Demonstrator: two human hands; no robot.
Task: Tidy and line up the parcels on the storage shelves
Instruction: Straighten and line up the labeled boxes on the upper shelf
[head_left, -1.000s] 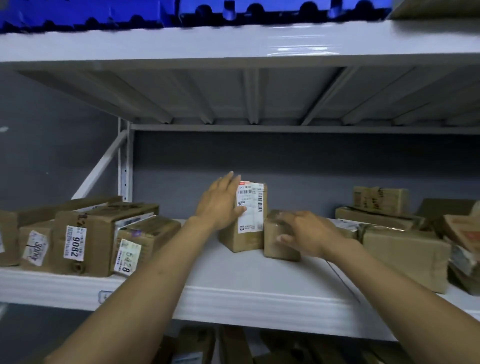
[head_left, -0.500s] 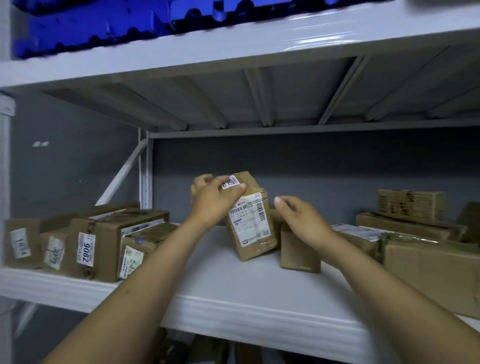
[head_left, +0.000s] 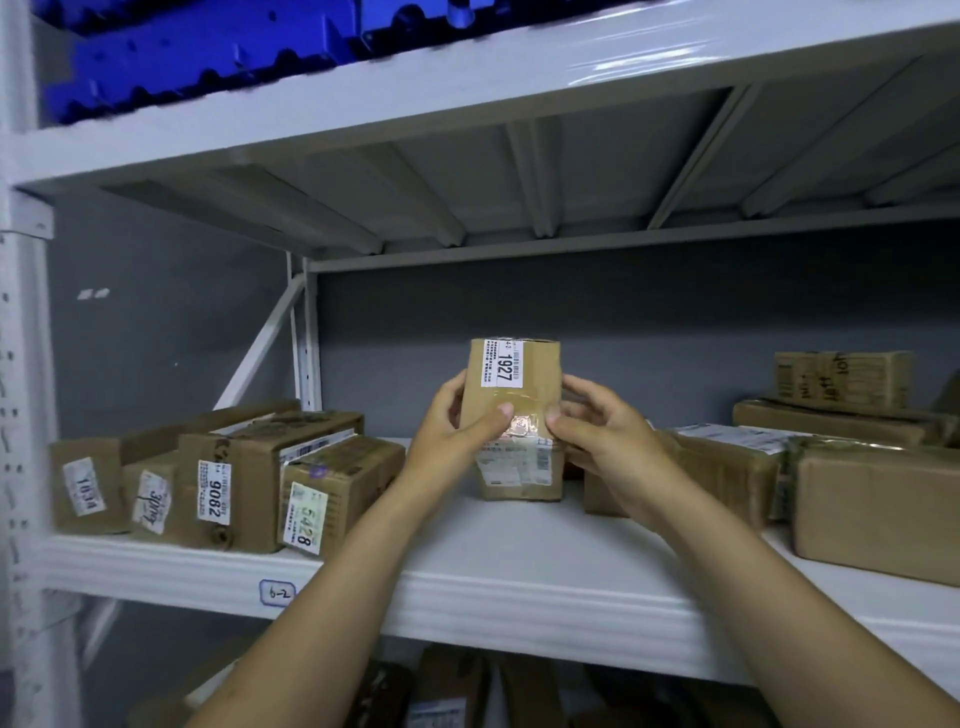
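Head view: the parcel (head_left: 514, 384), tilted half a second ago with its shipping label forward, is now turned so sticker 1927 shows. The left hand (head_left: 457, 431) and right hand (head_left: 597, 436) each pinch it, thumbs on the taped face. It looks ready for lining up. Bare shelf (head_left: 493, 582) lies left of the left hand, before the numbered row (head_left: 218, 488). A small box (head_left: 597, 501) crowds just behind the right hand.
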